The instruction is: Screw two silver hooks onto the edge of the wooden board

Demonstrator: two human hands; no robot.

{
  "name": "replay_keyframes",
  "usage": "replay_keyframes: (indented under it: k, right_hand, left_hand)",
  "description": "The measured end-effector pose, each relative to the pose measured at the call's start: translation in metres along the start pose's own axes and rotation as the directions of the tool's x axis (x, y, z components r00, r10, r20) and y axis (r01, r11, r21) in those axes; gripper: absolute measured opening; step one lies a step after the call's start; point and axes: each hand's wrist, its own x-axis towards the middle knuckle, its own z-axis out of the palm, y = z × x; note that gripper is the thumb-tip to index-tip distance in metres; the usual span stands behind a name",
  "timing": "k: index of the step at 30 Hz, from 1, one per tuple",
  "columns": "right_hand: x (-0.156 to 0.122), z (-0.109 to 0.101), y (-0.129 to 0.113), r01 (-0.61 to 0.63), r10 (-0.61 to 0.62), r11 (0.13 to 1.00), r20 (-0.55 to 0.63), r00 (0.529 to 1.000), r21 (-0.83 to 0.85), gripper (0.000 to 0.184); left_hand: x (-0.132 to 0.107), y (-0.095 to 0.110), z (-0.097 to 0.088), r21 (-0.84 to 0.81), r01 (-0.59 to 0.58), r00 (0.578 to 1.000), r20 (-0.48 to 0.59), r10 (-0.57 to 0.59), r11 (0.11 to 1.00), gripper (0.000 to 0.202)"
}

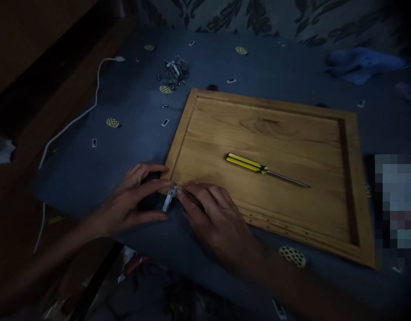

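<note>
A small metal cabinet hinge (170,198) lies at the near left corner of a framed wooden panel (275,104). My left hand (128,203) holds it between a fingertip at its upper end and the thumb by its lower end; the index finger rests on the panel's edge. From the other side, my right hand (219,218) has its thumb and fingers closed at the hinge's plate. Whether a screw is between those fingertips is hidden. On the panel lies a screwdriver (247,163) with a yellow and black handle, its shaft pointing right.
Blue patterned cloth (135,147) covers the surface. Behind the panel sits a pile of metal hardware (176,70), with loose screws nearby. A white cable (96,91) runs along the left side. A blue crumpled cloth (362,64) lies at the back right. Wooden furniture (58,67) stands left.
</note>
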Motion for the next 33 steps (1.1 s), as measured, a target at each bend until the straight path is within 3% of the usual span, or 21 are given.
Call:
replay_keyframes:
  k: [3,7,33]
  right_hand:
    - [0.0002,-0.0002,-0.0003,-0.008,0.008,1.0,0.012,1.0,0.003,0.029]
    - [0.0004,-0.0003,-0.0004,-0.018,0.018,1.0,0.022,1.0,0.005,0.029]
    - [-0.0007,0.0006,-0.0011,-0.018,0.018,1.0,0.026,1.0,-0.004,0.029]
  left_hand:
    - [-0.0002,-0.001,0.0011,0.004,0.004,0.999,-0.037,-0.004,1.0,0.047]
    - [0.0003,-0.0009,0.0002,-0.006,0.034,0.999,0.007,-0.034,0.999,0.047]
    - [0.0016,-0.0025,-0.0027,-0.032,0.035,0.999,0.007,-0.035,0.999,0.048]
